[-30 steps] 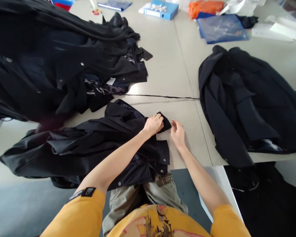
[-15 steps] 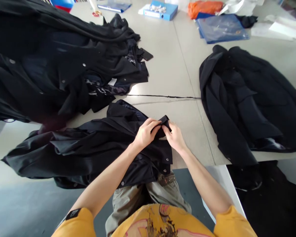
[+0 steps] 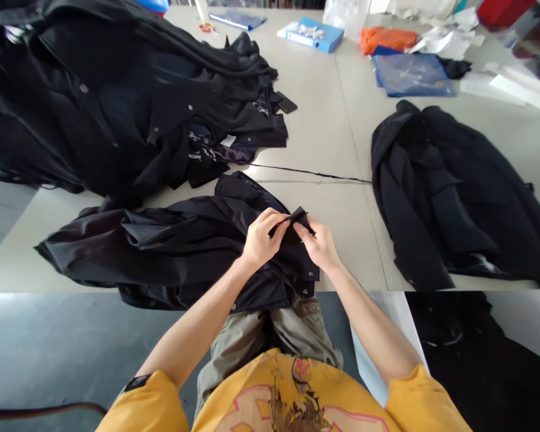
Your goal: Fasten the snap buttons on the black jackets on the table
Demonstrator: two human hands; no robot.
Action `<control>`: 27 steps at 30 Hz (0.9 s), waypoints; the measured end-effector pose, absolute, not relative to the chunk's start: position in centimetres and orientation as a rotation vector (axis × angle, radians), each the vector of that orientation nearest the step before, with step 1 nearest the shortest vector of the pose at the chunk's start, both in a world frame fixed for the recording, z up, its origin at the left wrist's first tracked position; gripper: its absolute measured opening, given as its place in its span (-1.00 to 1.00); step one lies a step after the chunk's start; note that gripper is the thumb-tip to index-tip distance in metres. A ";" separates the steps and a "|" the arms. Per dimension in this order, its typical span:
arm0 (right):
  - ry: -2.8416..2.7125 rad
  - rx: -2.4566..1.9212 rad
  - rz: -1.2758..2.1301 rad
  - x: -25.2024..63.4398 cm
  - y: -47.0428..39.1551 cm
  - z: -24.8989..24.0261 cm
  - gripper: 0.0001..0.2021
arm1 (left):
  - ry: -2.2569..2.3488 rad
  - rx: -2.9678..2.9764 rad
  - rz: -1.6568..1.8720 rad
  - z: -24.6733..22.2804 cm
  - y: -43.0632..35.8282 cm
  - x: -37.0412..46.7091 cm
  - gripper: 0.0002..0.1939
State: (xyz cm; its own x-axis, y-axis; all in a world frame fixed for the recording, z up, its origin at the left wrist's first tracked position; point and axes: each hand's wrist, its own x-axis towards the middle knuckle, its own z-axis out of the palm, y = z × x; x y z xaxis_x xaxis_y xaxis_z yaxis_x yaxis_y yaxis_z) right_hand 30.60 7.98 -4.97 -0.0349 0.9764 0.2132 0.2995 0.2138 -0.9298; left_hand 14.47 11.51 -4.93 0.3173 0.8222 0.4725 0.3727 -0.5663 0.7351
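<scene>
A black jacket (image 3: 175, 246) with metal snaps lies along the near edge of the table, its right end in front of me. My left hand (image 3: 265, 237) pinches a fold of its cloth between thumb and fingers. Close beside it, my right hand (image 3: 317, 240) grips the same raised piece, a small dark corner (image 3: 299, 215) standing up between the two hands. Both hands are closed on the fabric. Two snaps show on the jacket's edge below my right hand. What lies inside the fold is hidden.
A large heap of black jackets (image 3: 130, 102) fills the table's left side. Another dark jacket (image 3: 436, 198) lies at the right. Toward the back are a blue binder (image 3: 317, 36), blue plastic folders (image 3: 414, 75) and an orange bag (image 3: 387, 39). Dark cloth (image 3: 481, 354) hangs below the right edge.
My view has shifted, so the table and garments sit differently in the picture. Both hands keep their pinch on the jacket; the raised corner between them is turned slightly.
</scene>
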 end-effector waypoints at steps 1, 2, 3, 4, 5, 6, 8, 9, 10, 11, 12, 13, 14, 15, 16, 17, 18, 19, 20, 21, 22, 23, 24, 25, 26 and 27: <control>-1.539 -1.260 0.870 30.6 7.8 -4.8 -0.72 | 1.049 2.107 1.198 -4.7 11.2 14.3 -0.83; -1.545 -1.271 0.854 30.7 7.8 -4.6 -0.71 | 1.050 2.123 1.213 -4.4 10.9 14.2 -0.83; -1.538 -1.291 0.833 31.0 8.0 -4.5 -0.70 | 1.062 2.134 1.228 -4.0 10.6 13.9 -0.81; -1.512 -1.315 0.803 31.5 8.5 -4.5 -0.69 | 1.085 2.136 1.249 -3.7 10.3 13.6 -0.80; -1.469 -1.337 0.761 32.3 9.1 -4.7 -0.66 | 1.114 2.130 1.277 -3.4 10.0 13.3 -0.78; -1.421 -1.351 0.719 33.3 10.0 -4.9 -0.62 | 1.142 2.116 1.301 -3.1 9.7 12.8 -0.78; -1.349 -1.350 0.632 35.9 12.1 -5.7 -0.53 | 1.157 2.087 1.282 -3.1 8.9 11.9 -0.79; -1.361 -1.347 0.616 37.3 13.0 -6.2 -0.50 | 1.131 2.080 1.223 -3.3 8.4 11.4 -0.79; -1.368 -1.366 0.590 38.6 13.6 -6.7 -0.51 | 1.088 2.075 1.133 -3.7 7.8 11.0 -0.78; -1.357 -1.396 0.561 39.7 13.8 -7.1 -0.52 | 1.036 2.072 1.020 -4.3 7.1 10.8 -0.77; -1.336 -1.427 0.548 40.6 13.5 -7.6 -0.54 | 0.984 2.072 0.904 -5.0 6.3 10.7 -0.77; -1.306 -1.458 0.548 41.0 12.7 -8.0 -0.58 | 0.938 2.076 0.795 -5.9 5.5 10.8 -0.76; -1.274 -1.484 0.569 41.1 11.4 -8.5 -0.63 | 0.905 2.089 0.700 -6.8 4.7 11.2 -0.76; -1.247 -1.510 0.608 41.0 9.8 -9.0 -0.68 | 0.883 2.117 0.617 -7.8 3.9 11.7 -0.76; -1.229 -1.540 0.656 40.5 7.8 -9.6 -0.70 | 0.870 2.164 0.540 -8.7 3.3 12.4 -0.76; -1.218 -1.581 0.700 40.0 5.7 -10.3 -0.72 | 0.866 2.227 0.471 -9.7 2.7 13.3 -0.77; -1.217 -1.634 0.735 39.3 3.4 -11.1 -0.72 | 0.872 2.300 0.405 -10.6 2.4 14.2 -0.76; -1.243 -1.687 0.768 38.6 1.2 -11.9 -0.72 | 0.889 2.378 0.343 -11.4 2.2 15.2 -0.73; -1.300 -1.735 0.791 38.0 -0.9 -12.6 -0.72 | 0.916 2.451 0.289 -12.2 2.1 16.1 -0.69; -1.376 -1.769 0.801 37.3 -2.9 -13.4 -0.72 | 0.943 2.512 0.246 -12.9 2.2 16.9 -0.67; -1.479 -1.781 0.801 36.8 -4.6 -14.1 -0.72 | 0.969 2.556 0.220 -13.5 2.4 17.5 -0.68; -1.615 -1.763 0.796 36.3 -6.1 -14.7 -0.72 | 0.991 2.580 0.211 -14.0 2.7 18.0 -0.72; -1.761 -1.739 0.764 35.8 -7.3 -15.2 -0.71 | 1.005 2.590 0.213 -14.4 3.0 18.4 -0.76; -1.903 -1.721 0.709 35.3 -8.2 -15.6 -0.70 | 1.007 2.588 0.224 -14.8 3.3 18.5 -0.80; -2.027 -1.710 0.641 34.9 -8.9 -16.0 -0.68 | 0.998 2.581 0.238 -15.0 3.6 18.6 -0.82; -2.118 -1.722 0.558 34.5 -9.2 -16.3 -0.65 | 0.986 2.569 0.254 -15.1 3.8 18.5 -0.84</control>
State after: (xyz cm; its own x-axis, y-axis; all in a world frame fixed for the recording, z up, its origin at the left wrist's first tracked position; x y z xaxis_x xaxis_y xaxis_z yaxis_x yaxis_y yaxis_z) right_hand 34.53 -9.25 -16.27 -0.1976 0.9800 0.0250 0.8406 0.1825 -0.5100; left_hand 18.53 3.83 -15.11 0.7383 0.6736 0.0330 0.6058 -0.6839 0.4066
